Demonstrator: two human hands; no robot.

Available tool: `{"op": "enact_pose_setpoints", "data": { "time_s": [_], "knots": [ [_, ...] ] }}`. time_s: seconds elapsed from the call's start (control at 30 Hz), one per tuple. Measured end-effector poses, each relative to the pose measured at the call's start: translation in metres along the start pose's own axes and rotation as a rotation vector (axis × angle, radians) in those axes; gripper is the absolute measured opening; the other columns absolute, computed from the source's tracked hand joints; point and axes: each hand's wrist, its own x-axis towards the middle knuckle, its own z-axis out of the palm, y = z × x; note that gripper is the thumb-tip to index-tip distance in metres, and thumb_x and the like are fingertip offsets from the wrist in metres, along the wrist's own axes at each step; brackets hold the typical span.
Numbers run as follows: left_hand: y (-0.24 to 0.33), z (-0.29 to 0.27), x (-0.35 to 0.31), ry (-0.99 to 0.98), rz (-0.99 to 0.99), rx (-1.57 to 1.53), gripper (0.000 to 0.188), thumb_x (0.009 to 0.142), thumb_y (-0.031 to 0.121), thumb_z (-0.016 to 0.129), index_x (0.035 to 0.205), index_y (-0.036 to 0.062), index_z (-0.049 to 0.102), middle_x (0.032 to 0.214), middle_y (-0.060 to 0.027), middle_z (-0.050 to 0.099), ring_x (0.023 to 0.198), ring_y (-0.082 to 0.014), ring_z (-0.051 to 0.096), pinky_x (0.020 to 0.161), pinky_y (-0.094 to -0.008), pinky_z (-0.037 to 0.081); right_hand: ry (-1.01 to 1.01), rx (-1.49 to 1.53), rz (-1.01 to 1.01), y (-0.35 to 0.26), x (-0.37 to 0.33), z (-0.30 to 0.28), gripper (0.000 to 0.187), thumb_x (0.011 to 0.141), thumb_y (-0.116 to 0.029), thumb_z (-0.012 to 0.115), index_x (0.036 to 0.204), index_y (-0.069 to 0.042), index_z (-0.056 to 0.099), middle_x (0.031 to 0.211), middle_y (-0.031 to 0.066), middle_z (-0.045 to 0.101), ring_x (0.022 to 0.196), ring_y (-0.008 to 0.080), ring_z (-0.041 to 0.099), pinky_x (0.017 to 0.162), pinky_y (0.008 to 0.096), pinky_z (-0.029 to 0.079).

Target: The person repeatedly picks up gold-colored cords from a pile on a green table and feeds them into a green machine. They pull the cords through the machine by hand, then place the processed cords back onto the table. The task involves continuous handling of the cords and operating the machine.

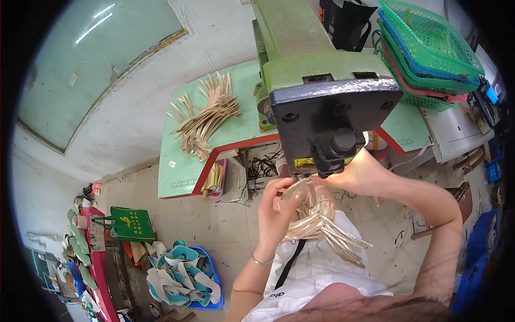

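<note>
My left hand (280,206) pinches a pale gold curved strip (296,189) between thumb and fingers, just under the head of a green and black machine (308,115). Close to the same strip, my right hand (357,174) reaches in from the right. Its fingertips are partly hidden behind the machine's dark knob, so their grip does not show. Across my lap, over white clothing, lies a bundle of shiny gold strips (308,228). More gold and beige strips (209,118) are heaped on the green tabletop (244,96) left of the machine.
Green, blue and pink plastic baskets (429,48) are stacked at the back right. On the floor at left stand a blue basin (215,273) of teal and white pieces and a green bag (132,224). Dark scraps (263,169) litter the floor beneath the red-edged table.
</note>
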Motion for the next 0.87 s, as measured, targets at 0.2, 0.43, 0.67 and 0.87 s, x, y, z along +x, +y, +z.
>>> {"op": "enact_pose_setpoints", "data": {
  "time_s": [0.2, 0.43, 0.67, 0.87],
  "knots": [
    [0.022, -0.001, 0.024, -0.29, -0.327, -0.216, 0.021, 0.085, 0.013, 0.063, 0.072, -0.0027, 0.063, 0.061, 0.001, 0.056, 0.059, -0.005, 0.05, 0.055, -0.0185, 0.038, -0.29, -0.322, 0.249, -0.018, 0.014, -0.036, 0.045, 0.072, -0.045, 0.071, 0.096, -0.007, 0.063, 0.082, 0.0032, 0.066, 0.07, 0.0107, 0.061, 0.063, 0.0243, 0.047],
    [0.004, -0.001, 0.004, -0.101, -0.383, -0.509, 0.023, 0.088, 0.012, 0.059, 0.072, -0.0032, 0.064, 0.06, -0.0033, 0.058, 0.055, -0.0058, 0.051, 0.05, -0.0194, 0.038, -0.448, -0.122, 0.386, -0.009, -0.001, -0.079, 0.032, 0.086, -0.031, 0.059, 0.071, -0.004, 0.063, 0.06, -0.0013, 0.06, 0.06, 0.0067, 0.056, 0.054, 0.0247, 0.041],
    [0.009, -0.007, -0.016, 0.107, -0.397, -0.575, 0.024, 0.089, 0.014, 0.058, 0.073, -0.0034, 0.063, 0.057, -0.0059, 0.056, 0.047, -0.0083, 0.048, 0.044, -0.0203, 0.035, -0.212, 0.587, 0.479, 0.022, -0.004, -0.044, 0.037, 0.095, -0.029, 0.041, 0.075, -0.002, 0.056, 0.064, 0.0044, 0.057, 0.058, 0.0134, 0.055, 0.059, 0.0278, 0.044],
    [0.008, -0.015, -0.026, 0.192, -0.386, -0.558, 0.025, 0.089, 0.015, 0.058, 0.072, -0.0031, 0.062, 0.056, -0.0066, 0.054, 0.046, -0.0088, 0.047, 0.044, -0.0213, 0.035, -0.327, 0.506, 0.348, 0.014, 0.002, -0.039, 0.034, 0.094, -0.028, 0.043, 0.081, 0.0, 0.057, 0.067, 0.008, 0.058, 0.056, 0.016, 0.055, 0.059, 0.0294, 0.047]
  ]
}}
